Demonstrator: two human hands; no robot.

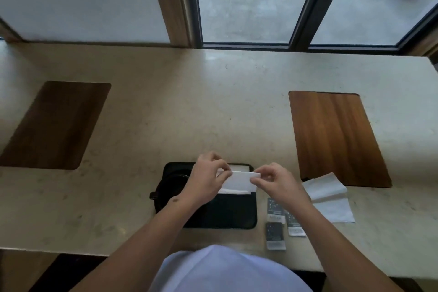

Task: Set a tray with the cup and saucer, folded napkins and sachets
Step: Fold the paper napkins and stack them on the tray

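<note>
- Three grey printed paper sachets (282, 223) lie on the pale stone desk (166, 106), at 3 o'clock of the tray.
- Black rounded rectangular tray (227, 214) holds a dark cup and saucer (169, 185) at its 9 o'clock side.
- Left hand (208, 179) and right hand (277, 181) each have their grip pinched on a white folded paper napkin (239, 180) over the tray's 12 o'clock edge.
- A loose white unfolded napkin (329, 197) lies at 3 o'clock.

We see through one head-worn wide-angle camera, looking forward and steeply down from close above the desk (166, 111), windows beyond the left hand (208, 178).
</note>
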